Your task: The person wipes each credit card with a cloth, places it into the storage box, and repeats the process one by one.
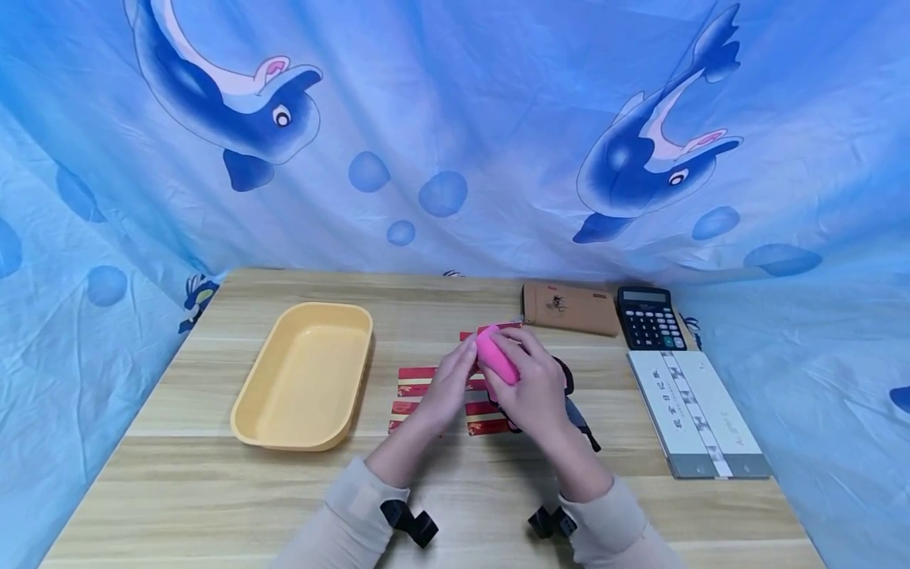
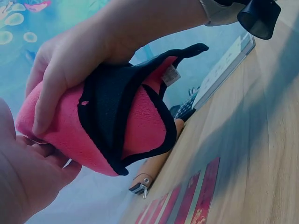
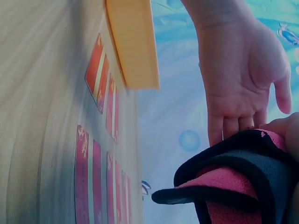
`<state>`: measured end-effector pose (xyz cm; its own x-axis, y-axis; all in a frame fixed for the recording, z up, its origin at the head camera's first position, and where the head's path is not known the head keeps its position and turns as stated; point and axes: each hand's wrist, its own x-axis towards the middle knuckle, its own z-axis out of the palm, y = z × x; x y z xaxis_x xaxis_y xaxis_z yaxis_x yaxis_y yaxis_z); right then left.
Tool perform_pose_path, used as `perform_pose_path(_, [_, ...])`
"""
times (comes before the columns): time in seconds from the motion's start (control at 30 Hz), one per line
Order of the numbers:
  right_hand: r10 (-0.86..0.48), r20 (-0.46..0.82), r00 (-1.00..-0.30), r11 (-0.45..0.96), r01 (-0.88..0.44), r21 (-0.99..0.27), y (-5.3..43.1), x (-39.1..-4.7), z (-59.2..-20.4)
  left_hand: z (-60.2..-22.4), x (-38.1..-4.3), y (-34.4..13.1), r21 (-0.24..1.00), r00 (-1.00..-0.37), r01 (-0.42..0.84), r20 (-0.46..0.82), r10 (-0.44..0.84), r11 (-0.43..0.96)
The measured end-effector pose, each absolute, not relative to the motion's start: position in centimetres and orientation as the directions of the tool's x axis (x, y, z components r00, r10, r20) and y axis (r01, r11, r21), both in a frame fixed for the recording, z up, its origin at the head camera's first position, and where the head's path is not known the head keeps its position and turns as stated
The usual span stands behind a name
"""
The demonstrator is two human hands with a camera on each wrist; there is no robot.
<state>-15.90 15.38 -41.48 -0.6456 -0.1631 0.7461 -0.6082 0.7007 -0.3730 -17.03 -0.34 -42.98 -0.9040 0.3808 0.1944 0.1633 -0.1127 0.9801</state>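
Note:
A soft pink pouch-like thing with black edging and a dark grey panel is held up over the table; its exact kind cannot be told. My right hand grips it from above, thumb on one side and fingers on the other. In the left wrist view its black-rimmed mouth gapes, and a small white label shows inside. My left hand meets the rounded pink end with its fingertips. Seen from the right wrist, that palm faces over with fingers nearly straight, the tips hidden behind the pouch.
Several red and gold paper strips lie in rows below the hands. A yellow tray stands to the left. At the back right are a brown wallet and a black calculator, with a white notebook nearer.

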Motion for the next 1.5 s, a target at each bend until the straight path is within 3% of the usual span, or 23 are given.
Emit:
perform_pose_path(0.17, [-0.154, 0.75, -0.644, 0.706, -0.602, -0.373, 15.7, -15.7, -41.2, -43.0, -16.7, -0.3, 0.977, -0.932, 0.171, 0.201, 0.303, -0.125])
perform_pose_path(0.4, [-0.064, 0.706, -0.705, 0.787, -0.471, -0.399, 16.5, -15.7, -41.1, -43.2, -16.4, -0.7, 0.986, -0.969, 0.127, 0.148, 0.198, -0.112])
perform_pose_path(0.77, [-0.092, 0.744, -0.662, 0.682, -0.586, -0.437, 13.8, -15.1, -40.5, -43.7, -16.3, 0.0, 0.953, -0.934, 0.195, 0.252, 0.255, -0.231])
perform_pose_path(1.13, [0.027, 0.749, -0.661, 0.788, -0.447, -0.423, 15.8, -15.8, -40.4, -42.7, -16.4, -1.7, 0.973, -0.959, 0.186, 0.21, 0.191, -0.136])
perform_pose_path(1.5, [-0.117, 0.797, -0.593, 0.75, -0.579, -0.321, 13.5, -15.2, -41.1, -43.1, -16.2, -0.7, 0.958, -0.908, 0.193, 0.256, 0.332, -0.214])
